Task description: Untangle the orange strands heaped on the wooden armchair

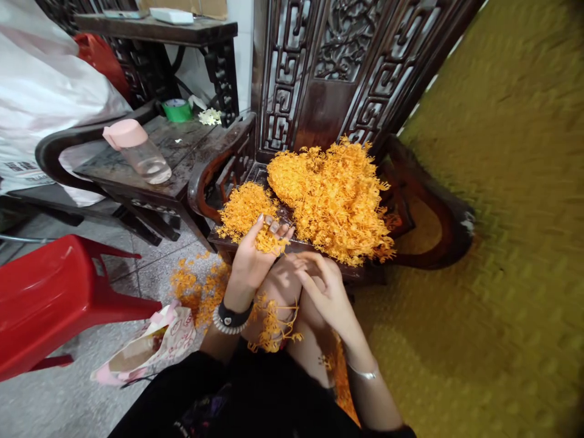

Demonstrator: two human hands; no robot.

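Observation:
Small orange pieces, which look like moulded plastic flower parts, fill my cupped left hand (pixel 255 258), its fingers curled round them. My right hand (pixel 323 281) is beside it above my knees, thumb and fingertips brought close together; whatever they pinch, if anything, is too small to tell. Just beyond my left hand lies a small heap of loose orange pieces (pixel 246 204) on the seat of a dark wooden chair. A larger heap of orange clusters (pixel 337 201) covers the seat to its right. On my lap rests an orange branched sprig (pixel 272 325).
More orange bits (pixel 201 289) are scattered on the floor at left, near a paper bag (pixel 177 337) and a red stool (pixel 50 298). A side table (pixel 182 143) bears a pink-lidded bottle (pixel 137 149) and green tape (pixel 177 111). The chair's curved armrest (pixel 449 240) stands at right.

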